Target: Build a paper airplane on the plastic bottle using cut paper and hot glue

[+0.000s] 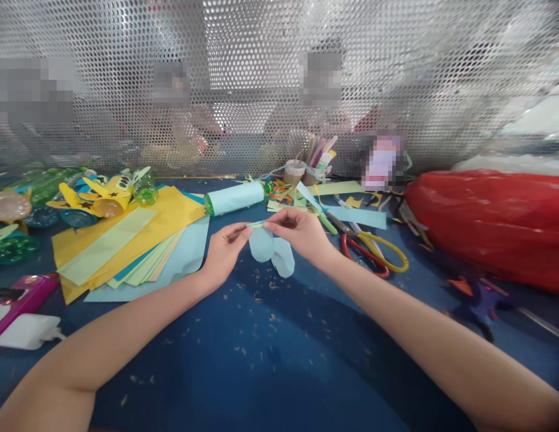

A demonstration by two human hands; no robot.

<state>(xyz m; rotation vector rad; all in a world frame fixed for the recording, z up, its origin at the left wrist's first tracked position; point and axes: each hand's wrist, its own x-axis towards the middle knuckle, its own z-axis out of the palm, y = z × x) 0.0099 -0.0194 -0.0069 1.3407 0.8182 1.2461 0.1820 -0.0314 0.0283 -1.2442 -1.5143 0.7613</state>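
Pinching rounded blue paper point(261, 247) at its top edge | both hands point(221, 249) | paper between them, slightly below

1. The left hand point(223, 255) and right hand point(297, 233) are seen bare and slim-fingered.
2. The left forearm point(139, 321) is bared past the elbow point(76, 375) (a skin crease is shown there).
3. The right forearm point(405, 315) is likewise uncovered, smoothly widened toward the picture's edge.
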